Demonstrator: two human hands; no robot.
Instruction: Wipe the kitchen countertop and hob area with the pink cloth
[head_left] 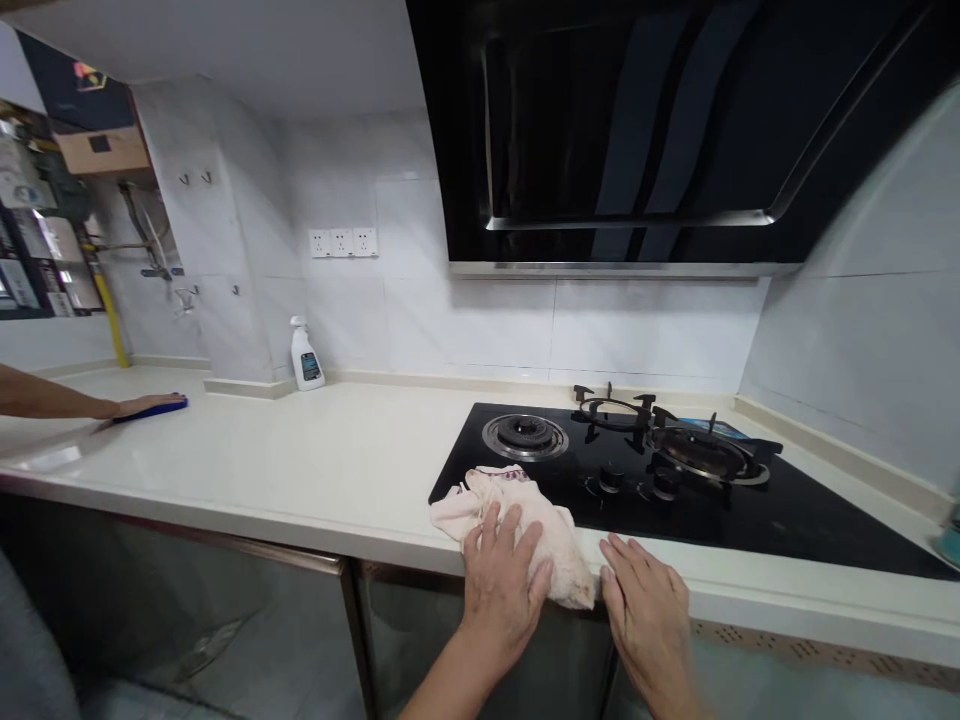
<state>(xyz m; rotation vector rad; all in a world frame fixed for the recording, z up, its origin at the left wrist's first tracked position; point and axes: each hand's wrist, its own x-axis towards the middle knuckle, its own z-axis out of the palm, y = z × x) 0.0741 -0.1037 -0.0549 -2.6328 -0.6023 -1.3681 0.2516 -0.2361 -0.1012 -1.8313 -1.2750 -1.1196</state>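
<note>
While the left hand rests with fingers spread on the cloth and the right hand lies beside it, fingers together, even pressure should work best.

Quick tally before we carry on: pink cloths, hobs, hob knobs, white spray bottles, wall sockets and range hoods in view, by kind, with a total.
Pink cloth: 1
Black hob: 1
Hob knobs: 2
White spray bottle: 1
Wall sockets: 3
Range hood: 1
Total: 9
</note>
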